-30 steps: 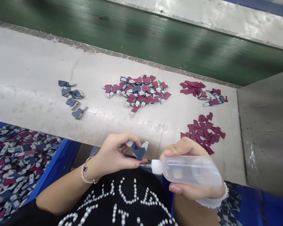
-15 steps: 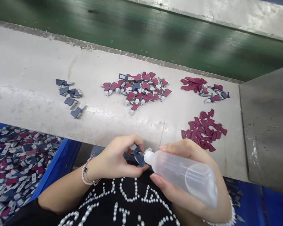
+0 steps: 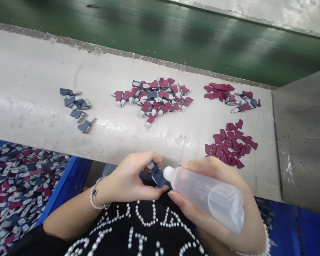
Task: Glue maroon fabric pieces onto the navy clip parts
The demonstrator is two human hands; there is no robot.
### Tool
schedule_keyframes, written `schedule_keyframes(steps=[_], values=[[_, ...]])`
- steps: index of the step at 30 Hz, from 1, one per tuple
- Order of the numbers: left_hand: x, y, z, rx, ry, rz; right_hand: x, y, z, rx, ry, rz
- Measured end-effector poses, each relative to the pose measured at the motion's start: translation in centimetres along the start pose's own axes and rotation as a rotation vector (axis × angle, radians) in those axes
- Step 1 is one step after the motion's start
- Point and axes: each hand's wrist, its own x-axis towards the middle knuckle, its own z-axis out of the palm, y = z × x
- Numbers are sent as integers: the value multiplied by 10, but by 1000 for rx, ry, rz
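Between thumb and fingers, my left hand [image 3: 134, 177] grips a small dark blue plastic part [image 3: 158, 176] with a grey end, just off the table's front edge. My right hand [image 3: 216, 192] is wrapped round a translucent squeeze bottle [image 3: 208, 195] lying tilted, its white cap [image 3: 168, 173] pointing left at the blue part. The nozzle tip is hard to make out against the part. Loose maroon pieces [image 3: 229, 142] lie on the table beyond my right hand.
On the white table [image 3: 37, 78] lie a pile of maroon-and-grey parts [image 3: 154, 99], several blue parts [image 3: 77, 106] at left, and more maroon pieces [image 3: 217, 91] at back right. A blue bin [image 3: 61, 185] full of parts stands lower left. A metal panel [image 3: 304, 138] bounds the right.
The bottle's tip has drawn back slightly from the blue part, which has turned a little in my left hand. The whole view has shifted slightly.
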Motion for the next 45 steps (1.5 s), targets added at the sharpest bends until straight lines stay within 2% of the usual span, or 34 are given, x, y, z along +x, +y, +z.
schedule_keyframes(steps=[7,13,19,24,30,36,38,45], values=[[0,0,0,29,-5,5,-1,-1,3,-82,-25,-63],[1,1,-2,44,-2,5,0,-1,1,-41,-23,-46],[1,-1,-2,75,-11,17,0,-4,-2,-96,-61,-52],[0,0,-2,100,-9,29,1,-2,-4,9,-53,-38],[1,-1,-3,125,20,37,-2,-1,-8,-60,-93,-51],[2,-2,-2,174,-34,26,-1,-3,-10,-24,-78,-21],[2,-1,-3,177,-19,37,-1,-3,-11,-54,-79,-10],[3,-2,-2,208,88,117,-5,-1,-16,-199,-218,-47]])
